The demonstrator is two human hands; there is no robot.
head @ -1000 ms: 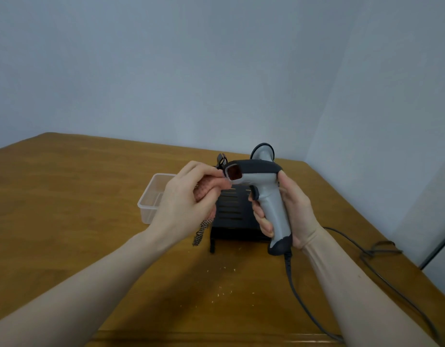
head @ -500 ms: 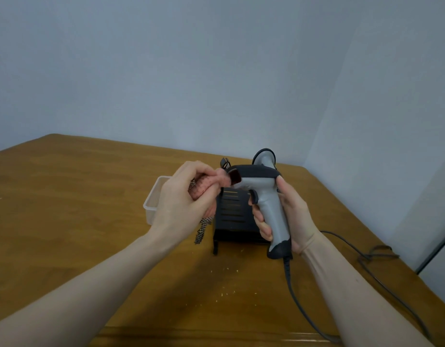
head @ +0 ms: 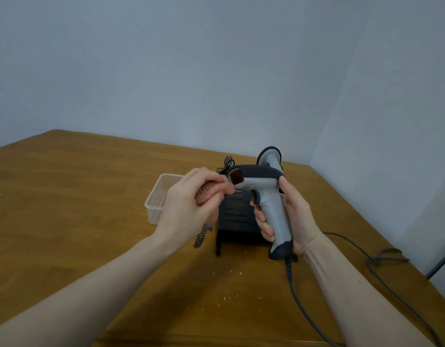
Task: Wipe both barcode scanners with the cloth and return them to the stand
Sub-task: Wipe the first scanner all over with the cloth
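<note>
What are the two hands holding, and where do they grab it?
The right hand grips the grey barcode scanner round its handle. The left hand holds the bunched pink cloth against the scanner's front window.

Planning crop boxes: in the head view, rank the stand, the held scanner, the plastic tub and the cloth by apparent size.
1. held scanner, though nearness inflates it
2. stand, partly hidden
3. plastic tub, partly hidden
4. cloth, mostly bunched in the left hand

I am seeing a wooden tabletop [head: 66, 209] carrying a black stand [head: 237, 221] and a clear plastic tub [head: 156, 204]. A grey cable [head: 381, 269] and pale crumbs [head: 226, 298] are lying on it too.
</note>
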